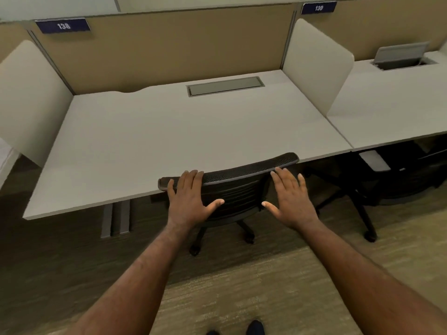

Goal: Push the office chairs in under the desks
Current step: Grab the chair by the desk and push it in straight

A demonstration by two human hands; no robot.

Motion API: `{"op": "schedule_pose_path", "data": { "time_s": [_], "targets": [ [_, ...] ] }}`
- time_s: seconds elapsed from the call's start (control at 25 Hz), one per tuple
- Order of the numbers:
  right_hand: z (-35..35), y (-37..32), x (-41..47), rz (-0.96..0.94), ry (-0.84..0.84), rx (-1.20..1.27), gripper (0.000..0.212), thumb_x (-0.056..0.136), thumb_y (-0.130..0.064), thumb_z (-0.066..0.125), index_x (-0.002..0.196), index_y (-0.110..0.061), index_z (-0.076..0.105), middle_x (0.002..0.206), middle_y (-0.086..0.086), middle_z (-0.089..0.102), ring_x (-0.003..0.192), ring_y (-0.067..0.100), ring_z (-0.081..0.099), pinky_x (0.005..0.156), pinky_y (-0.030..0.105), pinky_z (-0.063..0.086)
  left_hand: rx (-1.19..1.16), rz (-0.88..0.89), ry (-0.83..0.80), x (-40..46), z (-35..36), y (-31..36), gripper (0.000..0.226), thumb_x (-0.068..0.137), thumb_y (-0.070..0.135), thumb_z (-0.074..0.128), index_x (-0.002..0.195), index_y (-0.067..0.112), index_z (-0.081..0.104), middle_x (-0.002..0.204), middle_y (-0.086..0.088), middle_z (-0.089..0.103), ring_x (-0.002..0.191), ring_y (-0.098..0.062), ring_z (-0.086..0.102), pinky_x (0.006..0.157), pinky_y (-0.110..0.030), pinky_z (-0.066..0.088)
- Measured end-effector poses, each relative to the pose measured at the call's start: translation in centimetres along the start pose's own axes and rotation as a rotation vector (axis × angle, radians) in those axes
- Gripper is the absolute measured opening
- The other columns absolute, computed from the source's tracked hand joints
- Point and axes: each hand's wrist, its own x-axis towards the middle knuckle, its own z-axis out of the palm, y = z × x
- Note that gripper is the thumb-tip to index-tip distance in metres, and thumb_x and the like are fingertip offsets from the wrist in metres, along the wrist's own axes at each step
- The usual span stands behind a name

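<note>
A black mesh-backed office chair (238, 180) stands at the front edge of the white desk (150, 131) marked 138, its seat tucked underneath and its backrest top against the edge. My left hand (189, 198) lies flat on the left part of the backrest, fingers straight. My right hand (289, 198) is spread flat at the right part of the backrest, fingertips at its top rim. A second black chair (387, 175) sits under the neighbouring desk (396, 100) marked 139 on the right.
White side screens (314, 66) divide the desks, and a tan partition runs along the back. A closed grey cable hatch (225, 86) is set in desk 138; the one on desk 139 stands open. Grey desk legs (116, 218) stand left of the chair. Carpet lies below.
</note>
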Motion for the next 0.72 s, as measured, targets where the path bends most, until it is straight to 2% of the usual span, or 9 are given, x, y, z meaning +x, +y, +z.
{"op": "schedule_pose_path", "data": {
  "time_s": [0.16,0.32,0.44,0.56,0.72],
  "targets": [
    [0.3,-0.4,-4.6,0.147,0.016,0.039,0.089,0.087,-0.057,0.058,0.154,-0.011,0.022,0.162,0.011,0.021,0.15,0.027,0.016,0.119,0.057,0.011,-0.075,0.23,0.049,-1.0,1.3,1.5,0.091,0.079,0.076,0.05,0.148,0.02,0.034,0.157,-0.005,0.031,0.149,-0.022,0.012,0.119,-0.053,0.009],
    [0.9,0.0,-10.6,0.283,0.017,0.047,0.089,0.081,-0.053,0.069,0.151,-0.012,0.031,0.157,0.011,0.033,0.145,0.027,0.031,0.113,0.057,0.027,-0.105,0.435,0.013,-2.4,3.2,4.6,0.09,0.078,0.077,0.044,0.145,0.018,0.039,0.155,-0.005,0.036,0.149,-0.021,0.016,0.119,-0.054,0.013],
    [1.3,1.9,-14.2,0.398,-0.024,0.083,0.087,0.085,-0.052,0.066,0.153,-0.013,0.027,0.159,0.009,0.028,0.147,0.025,0.026,0.115,0.053,0.023,-0.155,0.55,-0.062,-2.2,4.7,8.5,0.093,0.077,0.079,0.043,0.147,0.018,0.038,0.157,-0.003,0.034,0.149,-0.018,0.013,0.121,-0.048,0.007],
    [1.5,5.8,-17.4,0.486,-0.036,0.123,0.084,0.087,-0.053,0.062,0.153,-0.014,0.027,0.161,0.009,0.025,0.148,0.024,0.023,0.116,0.052,0.024,-0.182,0.665,-0.169,-1.7,6.3,13.8,0.093,0.076,0.075,0.052,0.149,0.019,0.035,0.16,0.001,0.027,0.148,-0.011,0.004,0.121,-0.039,0.001],
    [1.5,13.0,-21.8,0.567,-0.065,0.173,0.082,0.089,-0.056,0.057,0.153,-0.016,0.027,0.162,0.007,0.019,0.149,0.023,0.02,0.118,0.05,0.02,-0.161,0.771,-0.24,-1.1,9.0,22.6,0.094,0.077,0.073,0.059,0.15,0.02,0.033,0.16,0.001,0.027,0.149,-0.014,0.009,0.12,-0.037,0.0]
  ]
}}
